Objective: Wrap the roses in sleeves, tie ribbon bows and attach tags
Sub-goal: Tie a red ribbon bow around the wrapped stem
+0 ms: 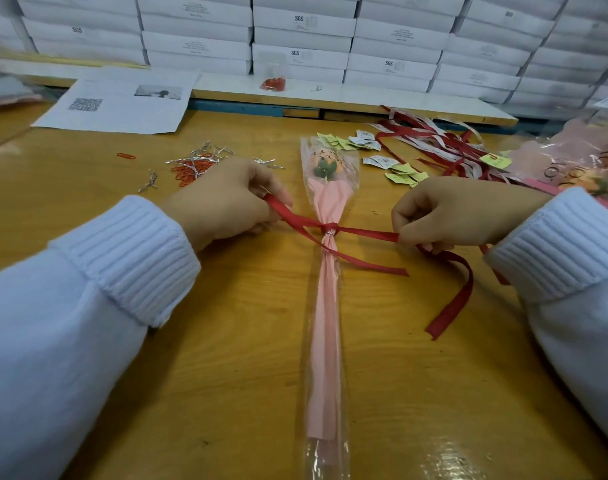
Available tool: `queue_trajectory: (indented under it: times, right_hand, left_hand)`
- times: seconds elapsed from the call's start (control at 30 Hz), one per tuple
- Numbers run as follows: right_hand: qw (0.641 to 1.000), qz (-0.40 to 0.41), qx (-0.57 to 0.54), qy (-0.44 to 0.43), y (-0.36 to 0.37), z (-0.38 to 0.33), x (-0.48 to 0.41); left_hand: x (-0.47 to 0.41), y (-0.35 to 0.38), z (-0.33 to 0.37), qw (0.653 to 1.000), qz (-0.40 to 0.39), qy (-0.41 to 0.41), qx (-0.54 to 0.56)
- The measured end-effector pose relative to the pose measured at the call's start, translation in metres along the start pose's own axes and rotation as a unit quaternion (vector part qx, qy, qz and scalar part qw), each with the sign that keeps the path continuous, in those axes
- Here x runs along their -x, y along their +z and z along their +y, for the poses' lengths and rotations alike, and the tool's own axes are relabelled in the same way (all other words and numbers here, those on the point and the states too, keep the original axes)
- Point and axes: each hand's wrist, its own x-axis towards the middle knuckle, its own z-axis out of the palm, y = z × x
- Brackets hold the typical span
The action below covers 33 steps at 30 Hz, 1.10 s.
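Far left: printed white paper sheet (122,102); beside it a heap of orange paper clips (188,171) mixed with silver twist ties (205,152), all on the yellow wooden table (226,341). Left hand (226,199): fingers curled, gripping one end of the red ribbon (364,233). Centre: single orange rose in a clear cellophane sleeve with pink paper liner (325,306), flat on the table between the hands, long axis running from the near edge away from the person, bloom at the far end, stem end nearest. Sleeve is gathered narrow below the bloom, where the ribbon is knotted. Loose yellow-green and white paper tags (375,147) lie beyond. Right hand (468,213): fingers pinching the ribbon's other side, taut, tail curling down.
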Motion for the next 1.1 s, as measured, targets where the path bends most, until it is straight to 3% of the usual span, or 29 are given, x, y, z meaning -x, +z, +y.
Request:
queue_trajectory:
  times: [0.13, 0.27, 0.4, 0.5, 0.63, 0.77, 1.1]
  right_hand:
    - [0.999, -0.028, 0.025, 0.006, 0.000, 0.001, 0.000]
    - [0.998, -0.028, 0.051, -0.009, 0.003, -0.001, -0.001]
    - [0.996, 0.075, -0.013, -0.042, 0.009, -0.003, -0.006]
    - [0.980, 0.159, -0.050, -0.104, 0.020, -0.010, -0.013]
    - [0.971, 0.171, -0.062, -0.157, 0.029, -0.020, -0.014]
    - [0.973, 0.139, -0.107, -0.152, 0.031, -0.022, -0.014]
    - [0.977, 0.133, -0.090, -0.137, 0.031, -0.022, -0.012]
  left_hand:
    - [0.001, -0.001, 0.004, 0.999, -0.016, 0.017, -0.044]
    - [0.011, -0.006, 0.010, 0.991, -0.116, 0.037, -0.056]
    - [0.015, -0.004, 0.023, 0.981, -0.191, 0.006, 0.021]
    - [0.014, 0.000, 0.021, 0.985, -0.155, -0.004, 0.076]
    - [0.013, 0.012, 0.011, 0.984, -0.064, 0.122, -0.113]
    - [0.015, 0.022, 0.013, 0.958, -0.053, 0.187, -0.211]
    - [0.019, 0.023, 0.015, 0.959, -0.065, 0.188, -0.201]
